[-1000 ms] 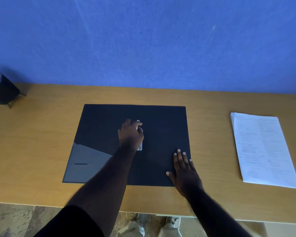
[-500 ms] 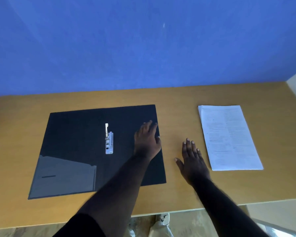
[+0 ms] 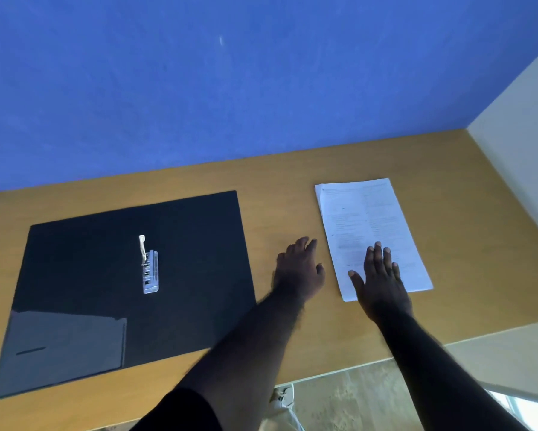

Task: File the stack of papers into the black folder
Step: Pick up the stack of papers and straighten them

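The black folder point(image 3: 193, 244) lies open and flat on the left of the wooden desk point(image 3: 280, 188). Its metal clip point(image 3: 149, 269) sits in the middle with the lever raised. A grey pocket point(image 3: 65, 346) covers the folder's near left corner. The stack of white printed papers point(image 3: 364, 219) lies to the right of the folder. My left hand point(image 3: 301, 269) hovers over bare desk between folder and papers, fingers spread, holding nothing. My right hand point(image 3: 379, 281) rests flat on the near end of the paper stack, fingers spread.
A blue wall point(image 3: 230, 73) backs the desk. A pale wall point(image 3: 522, 157) closes the desk's right side. The desk's front edge runs close below my forearms, with tiled floor point(image 3: 354, 396) and shoes beyond it.
My left hand left the clip, whose lever now stands raised, and moved right off the folder. My right hand moved right from the folder's edge onto the papers. The view swung right.
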Tool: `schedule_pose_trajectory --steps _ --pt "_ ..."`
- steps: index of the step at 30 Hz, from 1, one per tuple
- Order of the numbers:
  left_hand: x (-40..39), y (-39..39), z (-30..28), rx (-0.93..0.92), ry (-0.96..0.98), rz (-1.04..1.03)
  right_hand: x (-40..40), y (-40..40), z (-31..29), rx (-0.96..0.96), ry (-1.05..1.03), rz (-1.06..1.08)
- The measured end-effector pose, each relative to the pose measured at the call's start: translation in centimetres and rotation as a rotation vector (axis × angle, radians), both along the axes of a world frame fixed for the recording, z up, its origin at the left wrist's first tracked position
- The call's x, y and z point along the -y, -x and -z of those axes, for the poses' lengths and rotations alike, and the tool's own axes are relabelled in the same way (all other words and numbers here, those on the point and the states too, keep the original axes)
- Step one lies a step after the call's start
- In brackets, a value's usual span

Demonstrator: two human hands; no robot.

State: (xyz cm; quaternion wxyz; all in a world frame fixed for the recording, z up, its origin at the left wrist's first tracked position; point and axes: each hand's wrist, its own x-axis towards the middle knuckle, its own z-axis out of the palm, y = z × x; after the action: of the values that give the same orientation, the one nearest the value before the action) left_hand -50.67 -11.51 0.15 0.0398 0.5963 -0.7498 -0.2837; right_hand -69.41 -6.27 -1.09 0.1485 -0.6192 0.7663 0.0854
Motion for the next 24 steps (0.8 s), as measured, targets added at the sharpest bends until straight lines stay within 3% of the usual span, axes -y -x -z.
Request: schedule_pose_trajectory --steps 4,9,14,19,24 --pt "-0.4 2.7 0.0 -0.037 -0.070 0.026 0.5 3.0 -0.6 0.067 -0.015 0.244" --pt "-0.6 4.2 0.1 -0.118 -0.298 -0.074 0.3 6.2 -1.1 0.243 -0.007 0.512" --pt "-0.1 4.7 -0.7 -0.210 -0.418 -0.162 0.2 7.4 -1.3 0.228 -0.021 0.550" --pt "0.9 4.1 -1.4 -0.428 -0.520 -0.274 0.9 8.3 -1.2 0.265 -0.029 0.597" --pt "1.2 2.5 -1.9 -0.476 -0.506 -0.338 1.1 8.9 -1.1 0.607 -0.034 0.748"
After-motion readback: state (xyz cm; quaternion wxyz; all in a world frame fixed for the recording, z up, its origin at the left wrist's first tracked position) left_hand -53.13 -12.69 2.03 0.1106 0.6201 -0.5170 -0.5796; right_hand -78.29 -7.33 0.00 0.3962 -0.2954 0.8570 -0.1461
